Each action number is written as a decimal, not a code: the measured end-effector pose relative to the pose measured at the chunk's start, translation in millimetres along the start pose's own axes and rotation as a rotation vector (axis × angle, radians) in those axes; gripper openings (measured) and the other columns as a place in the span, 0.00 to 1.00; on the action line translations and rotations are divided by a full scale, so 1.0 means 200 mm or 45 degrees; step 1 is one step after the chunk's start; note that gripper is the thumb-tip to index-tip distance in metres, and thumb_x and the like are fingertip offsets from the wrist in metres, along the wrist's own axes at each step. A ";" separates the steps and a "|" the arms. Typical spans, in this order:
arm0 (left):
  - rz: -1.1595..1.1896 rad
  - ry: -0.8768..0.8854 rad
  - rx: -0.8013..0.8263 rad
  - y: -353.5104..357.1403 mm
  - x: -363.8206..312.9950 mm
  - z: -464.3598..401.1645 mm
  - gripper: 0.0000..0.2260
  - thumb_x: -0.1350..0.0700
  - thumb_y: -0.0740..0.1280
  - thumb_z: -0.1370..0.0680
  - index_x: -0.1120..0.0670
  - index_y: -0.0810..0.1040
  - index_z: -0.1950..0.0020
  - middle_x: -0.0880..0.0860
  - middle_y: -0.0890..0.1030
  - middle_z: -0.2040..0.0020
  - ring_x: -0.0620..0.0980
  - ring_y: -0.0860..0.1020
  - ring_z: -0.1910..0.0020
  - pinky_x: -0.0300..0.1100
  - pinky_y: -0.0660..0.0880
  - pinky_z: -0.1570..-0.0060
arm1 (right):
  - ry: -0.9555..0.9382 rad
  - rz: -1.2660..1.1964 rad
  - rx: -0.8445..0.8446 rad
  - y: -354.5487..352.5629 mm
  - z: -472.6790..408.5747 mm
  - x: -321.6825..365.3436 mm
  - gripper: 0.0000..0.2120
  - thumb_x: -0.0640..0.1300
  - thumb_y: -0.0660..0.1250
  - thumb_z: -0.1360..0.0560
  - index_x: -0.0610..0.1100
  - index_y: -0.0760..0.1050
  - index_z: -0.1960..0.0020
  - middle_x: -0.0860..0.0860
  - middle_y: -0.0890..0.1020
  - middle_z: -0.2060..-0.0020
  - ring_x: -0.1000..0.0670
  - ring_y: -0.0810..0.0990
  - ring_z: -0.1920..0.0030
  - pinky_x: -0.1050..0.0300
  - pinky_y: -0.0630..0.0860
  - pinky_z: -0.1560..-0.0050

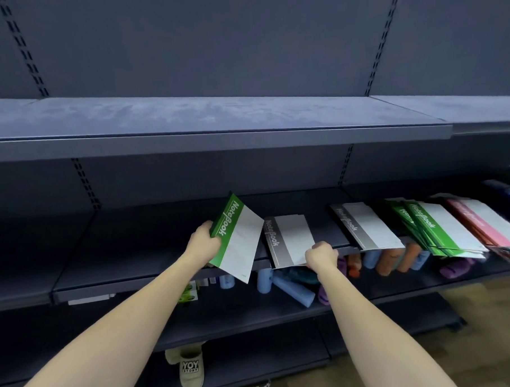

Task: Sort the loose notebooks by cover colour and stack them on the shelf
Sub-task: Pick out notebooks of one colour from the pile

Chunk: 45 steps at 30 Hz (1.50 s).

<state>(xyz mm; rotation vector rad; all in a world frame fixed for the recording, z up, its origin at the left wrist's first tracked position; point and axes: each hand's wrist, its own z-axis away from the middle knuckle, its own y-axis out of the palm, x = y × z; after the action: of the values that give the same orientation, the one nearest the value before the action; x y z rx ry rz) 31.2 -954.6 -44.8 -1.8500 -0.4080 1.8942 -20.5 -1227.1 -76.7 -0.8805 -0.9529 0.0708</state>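
My left hand [203,243] grips a green-and-white notebook [238,238] by its spine edge and holds it tilted above the middle shelf [128,257]. My right hand [322,253] is closed on the front corner of a grey-and-white notebook [289,240] that lies on the shelf and overhangs its front edge. Further right lies a second grey notebook [366,226]. Beyond it sit a fanned pile of green notebooks [433,229] and a pile of red ones [480,224], all sticking out over the edge.
The dark upper shelf [215,116] is bare and juts out above my hands. The shelf below holds rolled blue, orange and purple cloths [293,288]. A beige slipper [190,368] sits on the bottom shelf. Wood flooring shows at the lower right.
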 end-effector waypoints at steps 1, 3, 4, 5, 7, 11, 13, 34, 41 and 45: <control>0.001 0.004 0.010 0.01 -0.01 0.01 0.07 0.61 0.62 0.21 0.54 0.75 0.44 0.53 0.81 0.53 0.51 0.79 0.56 0.41 0.73 0.63 | -0.030 0.063 0.011 0.00 0.00 -0.01 0.18 0.35 0.58 0.22 0.38 0.71 0.32 0.37 0.69 0.32 0.43 0.73 0.46 0.56 0.66 0.51; -0.006 0.013 0.041 0.03 -0.02 0.01 0.08 0.61 0.62 0.22 0.55 0.76 0.44 0.54 0.81 0.53 0.52 0.80 0.55 0.42 0.74 0.63 | -0.042 0.185 0.001 0.01 0.03 -0.01 0.18 0.37 0.58 0.23 0.39 0.73 0.34 0.38 0.71 0.33 0.39 0.68 0.35 0.55 0.63 0.50; -0.007 0.017 0.058 0.04 -0.03 0.02 0.07 0.61 0.62 0.22 0.55 0.75 0.45 0.54 0.81 0.53 0.53 0.80 0.55 0.42 0.74 0.62 | -0.035 0.206 -0.013 0.01 0.05 -0.01 0.18 0.38 0.59 0.23 0.41 0.73 0.34 0.39 0.71 0.33 0.38 0.66 0.34 0.54 0.63 0.49; -0.009 0.015 0.072 0.04 -0.04 0.03 0.07 0.61 0.61 0.22 0.56 0.75 0.45 0.54 0.81 0.53 0.53 0.80 0.56 0.42 0.74 0.63 | -0.027 0.206 -0.034 0.02 0.08 0.00 0.18 0.38 0.59 0.23 0.42 0.74 0.35 0.39 0.70 0.33 0.38 0.65 0.33 0.52 0.64 0.48; 0.014 0.000 0.096 0.06 -0.06 0.05 0.07 0.62 0.61 0.22 0.56 0.75 0.45 0.54 0.80 0.54 0.52 0.79 0.57 0.41 0.72 0.64 | -0.011 0.155 -0.105 0.02 0.15 0.01 0.16 0.38 0.60 0.23 0.44 0.75 0.36 0.41 0.69 0.34 0.38 0.65 0.33 0.49 0.67 0.42; 0.109 -0.019 0.172 0.12 -0.11 0.10 0.07 0.62 0.61 0.23 0.55 0.74 0.47 0.55 0.80 0.54 0.53 0.79 0.58 0.42 0.73 0.64 | -0.144 -0.158 0.063 0.07 0.31 0.01 0.10 0.44 0.63 0.21 0.39 0.73 0.43 0.42 0.79 0.45 0.43 0.78 0.48 0.49 0.77 0.48; 0.192 -0.048 0.204 0.17 -0.13 0.13 0.06 0.62 0.61 0.24 0.54 0.74 0.51 0.57 0.80 0.54 0.57 0.80 0.56 0.46 0.75 0.60 | -0.005 -0.410 0.285 0.08 0.37 -0.01 0.17 0.51 0.67 0.21 0.38 0.73 0.41 0.42 0.81 0.47 0.43 0.82 0.49 0.43 0.83 0.51; -0.556 0.367 0.452 0.78 -0.42 0.32 0.17 0.61 0.59 0.20 0.55 0.70 0.31 0.56 0.77 0.37 0.56 0.76 0.43 0.45 0.73 0.48 | -0.038 -0.483 -0.321 -0.52 0.18 -0.51 0.05 0.37 0.57 0.22 0.42 0.71 0.49 0.44 0.78 0.54 0.46 0.73 0.60 0.54 0.67 0.63; -0.701 0.497 0.355 1.26 -0.79 0.29 0.18 0.62 0.59 0.23 0.55 0.72 0.33 0.57 0.77 0.36 0.58 0.73 0.37 0.52 0.73 0.42 | -0.099 -0.478 -0.290 -0.96 -0.18 -0.71 0.14 0.39 0.57 0.20 0.42 0.72 0.35 0.46 0.74 0.42 0.44 0.72 0.46 0.56 0.67 0.49; -0.736 0.524 0.323 1.57 -0.99 0.26 0.20 0.63 0.57 0.23 0.54 0.72 0.31 0.57 0.76 0.36 0.58 0.74 0.40 0.47 0.72 0.48 | -0.072 -0.416 -0.322 -1.23 -0.38 -0.89 0.20 0.38 0.57 0.19 0.42 0.69 0.28 0.41 0.75 0.35 0.43 0.73 0.47 0.56 0.66 0.51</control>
<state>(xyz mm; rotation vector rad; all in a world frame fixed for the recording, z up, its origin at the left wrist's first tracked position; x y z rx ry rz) -58.9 -1317.8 -32.5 -1.6612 -0.4709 1.0993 -148.2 -1510.9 -50.0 -0.9463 -1.1646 -0.3117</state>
